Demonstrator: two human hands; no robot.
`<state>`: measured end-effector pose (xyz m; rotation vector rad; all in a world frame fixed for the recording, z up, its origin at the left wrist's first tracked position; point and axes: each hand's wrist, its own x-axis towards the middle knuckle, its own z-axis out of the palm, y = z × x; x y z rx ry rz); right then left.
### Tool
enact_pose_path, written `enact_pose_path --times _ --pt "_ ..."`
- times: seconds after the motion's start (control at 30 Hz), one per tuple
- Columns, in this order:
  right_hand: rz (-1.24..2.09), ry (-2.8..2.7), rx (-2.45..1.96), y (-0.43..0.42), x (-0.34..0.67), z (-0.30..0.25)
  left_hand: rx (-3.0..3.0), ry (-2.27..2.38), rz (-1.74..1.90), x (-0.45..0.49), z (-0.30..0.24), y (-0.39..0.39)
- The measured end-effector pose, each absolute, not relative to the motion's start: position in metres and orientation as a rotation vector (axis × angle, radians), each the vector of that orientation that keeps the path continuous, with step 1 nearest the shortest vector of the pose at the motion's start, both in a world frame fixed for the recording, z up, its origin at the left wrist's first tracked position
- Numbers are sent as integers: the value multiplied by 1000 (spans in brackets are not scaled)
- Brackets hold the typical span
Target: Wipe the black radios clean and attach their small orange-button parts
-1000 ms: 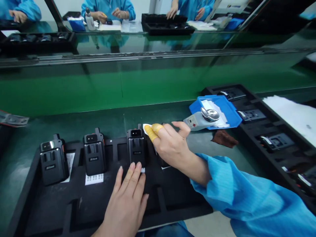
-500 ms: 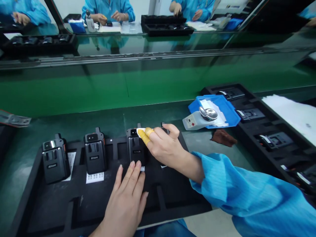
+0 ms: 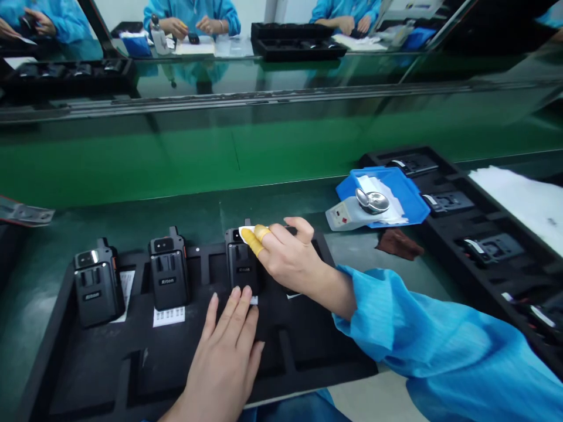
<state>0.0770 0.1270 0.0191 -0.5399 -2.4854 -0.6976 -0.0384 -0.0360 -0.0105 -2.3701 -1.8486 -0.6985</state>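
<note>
My right hand [image 3: 285,249], with yellow finger cots on its finger and thumb tips, pinches a white wipe [image 3: 244,234] against the top of a black two-way radio [image 3: 243,269]. Fingers outstretched, my left hand [image 3: 226,343] rests flat with its fingertips at that radio's lower end. The radio lies in a black foam tray [image 3: 206,363]. To its left in the same tray are a second radio [image 3: 168,281] and a third radio [image 3: 97,293], each with a white label beside or under it. Part of another slot is hidden behind my right hand.
Right of the tray stands a blue bin [image 3: 409,199] of white wipes, with a metal-topped dispenser bottle [image 3: 349,215] leaning by it. A brown cloth [image 3: 400,244] lies below. Another black tray [image 3: 457,234] holds device parts at the right. Co-workers in blue sit across the green partition [image 3: 185,158].
My right hand and the wipe have shifted slightly left across the radio's top. My left hand stays in place. Across the partition, co-workers' hands have moved.
</note>
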Motion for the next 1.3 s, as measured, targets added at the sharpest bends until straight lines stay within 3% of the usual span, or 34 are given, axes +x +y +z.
enact_pose_path --times 0.33,0.8,1.03,1.3 --pt "-820 -2441 -728 131 86 25 -2419 -1836 -673 -41 -11 -36" --pt "-695 -2477 -811 104 103 38 -2394 -1895 -722 -41 -5 -38" --pt "-514 -2557 -657 71 85 17 -2389 -1871 -695 -42 -6 -42" --pt "-571 -2580 -696 74 94 12 -2416 -1890 -695 -41 -10 -42"
